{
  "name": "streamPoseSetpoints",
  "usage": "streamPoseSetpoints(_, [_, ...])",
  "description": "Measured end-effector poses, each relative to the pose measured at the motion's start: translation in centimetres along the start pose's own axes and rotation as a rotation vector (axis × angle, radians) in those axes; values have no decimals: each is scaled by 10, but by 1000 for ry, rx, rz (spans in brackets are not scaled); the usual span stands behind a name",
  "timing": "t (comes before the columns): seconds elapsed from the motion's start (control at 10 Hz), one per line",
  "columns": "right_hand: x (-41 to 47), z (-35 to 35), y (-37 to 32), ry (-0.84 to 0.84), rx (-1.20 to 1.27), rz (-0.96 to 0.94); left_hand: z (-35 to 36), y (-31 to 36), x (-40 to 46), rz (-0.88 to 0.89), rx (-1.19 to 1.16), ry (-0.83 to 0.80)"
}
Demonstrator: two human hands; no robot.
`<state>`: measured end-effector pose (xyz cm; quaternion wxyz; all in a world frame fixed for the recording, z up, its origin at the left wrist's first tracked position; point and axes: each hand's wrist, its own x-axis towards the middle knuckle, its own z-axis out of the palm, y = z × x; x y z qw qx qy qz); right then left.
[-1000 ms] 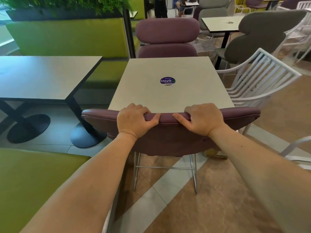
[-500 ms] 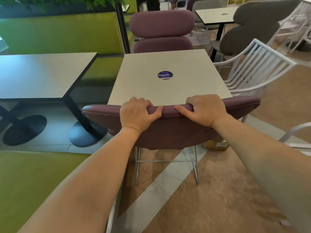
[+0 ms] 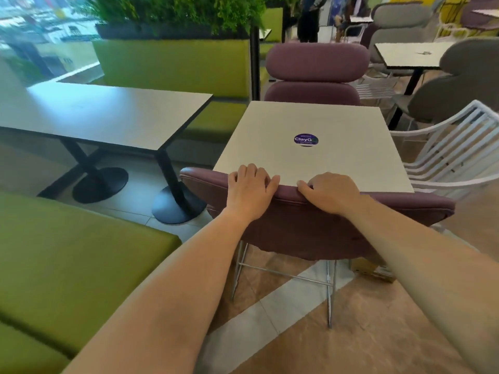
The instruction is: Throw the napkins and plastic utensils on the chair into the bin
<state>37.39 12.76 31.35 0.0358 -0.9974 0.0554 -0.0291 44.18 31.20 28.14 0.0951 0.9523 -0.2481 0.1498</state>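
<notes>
Both hands, left hand [image 3: 249, 191] and right hand [image 3: 330, 194], grip the top of the maroon chair [image 3: 310, 225] backrest, fingers curled over it. Its seat, tucked under the worktop [image 3: 310, 157], hides any napkins or utensils; pulling it out probably comes next.

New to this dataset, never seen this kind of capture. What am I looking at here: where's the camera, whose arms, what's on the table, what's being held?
There is no robot. A person wears one wide-angle camera on the head, looking forward and down, so the two bare arms are the wearer's own. The left hand and the right hand both grip the top edge of the backrest of a maroon padded chair pushed up to a pale square table. The tabletop carries only a round purple sticker. The chair's seat is hidden behind its backrest, so no napkins or utensils show, and no bin is in view. A brown box sits on the floor under the chair.
</notes>
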Motion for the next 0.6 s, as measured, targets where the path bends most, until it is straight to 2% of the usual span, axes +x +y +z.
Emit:
streamPoseSetpoints(0.2, [23,-22,-38,-208,151,-191,-25,-32,-23,46,-29,-136])
streamPoseSetpoints(0.3, [25,-33,-60,-285,216,-294,-46,-44,-35,-55,-3,-211])
streamPoseSetpoints(0.6, [46,-60,-134,-263,244,-631,-126,-88,-86,-534,195,-261])
